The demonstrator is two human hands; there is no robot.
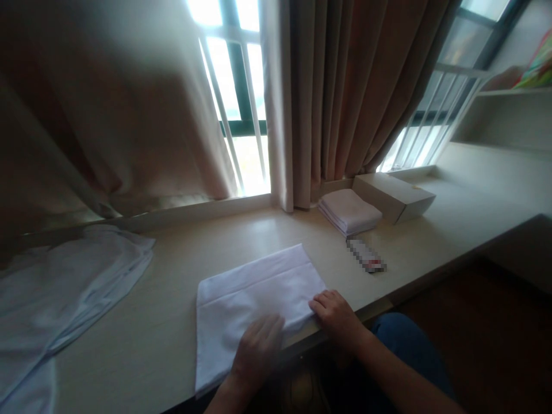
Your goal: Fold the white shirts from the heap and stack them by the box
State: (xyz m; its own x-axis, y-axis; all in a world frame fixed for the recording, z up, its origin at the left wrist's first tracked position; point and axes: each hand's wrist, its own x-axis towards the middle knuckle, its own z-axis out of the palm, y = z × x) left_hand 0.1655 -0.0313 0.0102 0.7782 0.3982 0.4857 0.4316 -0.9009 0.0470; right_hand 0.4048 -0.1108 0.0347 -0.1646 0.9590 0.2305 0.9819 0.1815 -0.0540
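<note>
A folded white cloth (259, 293) lies on the desk in front of me, its near edge close to the desk's front edge. My left hand (259, 348), slightly blurred, rests palm down on the near part of the cloth with its fingers stretched out. At the cloth's right near corner, my right hand (335, 313) has its fingers curled over the edge; the thumb is hidden. Loose white fabric (81, 287) is heaped at the left. Beyond my right hand sits a neat folded stack of white cloth (350, 210).
The pale desk (172, 259) runs along a window with brown curtains (345, 86). A closed box (394, 192) stands beside the stack, and a pixelated flat object (365, 255) lies in front of it. At the right is a shelf (513, 92). My knee (407, 345) is under the front edge.
</note>
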